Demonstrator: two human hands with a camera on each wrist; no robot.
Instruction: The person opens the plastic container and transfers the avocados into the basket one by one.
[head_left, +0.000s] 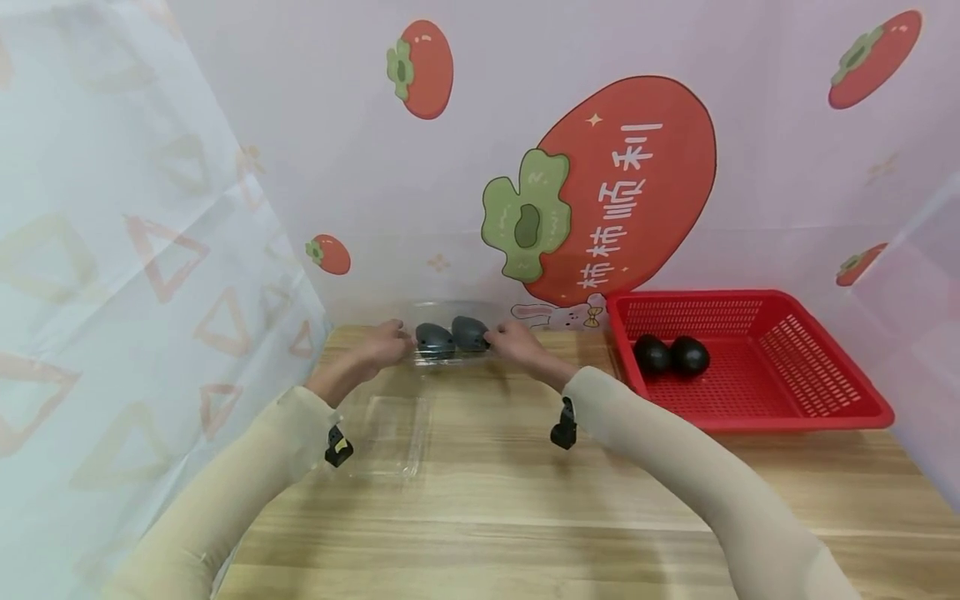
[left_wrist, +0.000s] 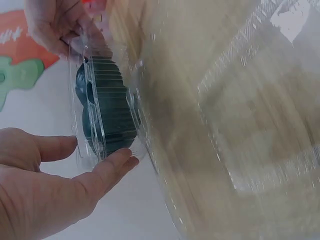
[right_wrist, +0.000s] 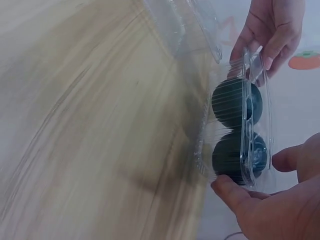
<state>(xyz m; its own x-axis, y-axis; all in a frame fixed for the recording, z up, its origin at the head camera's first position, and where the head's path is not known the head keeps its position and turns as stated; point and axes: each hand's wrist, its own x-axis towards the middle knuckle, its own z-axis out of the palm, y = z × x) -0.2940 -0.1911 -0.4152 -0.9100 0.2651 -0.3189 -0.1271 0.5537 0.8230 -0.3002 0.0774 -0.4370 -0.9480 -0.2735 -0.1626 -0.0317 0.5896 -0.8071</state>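
Observation:
A clear plastic clamshell box (head_left: pixel 450 360) with two dark avocados (head_left: pixel 469 333) inside is held up near the back edge of the table. My left hand (head_left: pixel 387 343) grips its left end, thumb on one face and fingers on the other, as the left wrist view shows. At the opposite end my right hand (head_left: pixel 517 343) pinches the box (right_wrist: pixel 245 120) between thumb and fingers. In the right wrist view the ribbed wall of the box stands in front of the avocados, and its lid lies over them.
Another clear plastic box (head_left: pixel 386 437) lies on the wooden table (head_left: pixel 480 500) by my left forearm. To the right stands a red plastic basket (head_left: pixel 810 350) holding two dark avocados (head_left: pixel 690 357). A printed cloth wall (head_left: pixel 360 150) rises behind the table.

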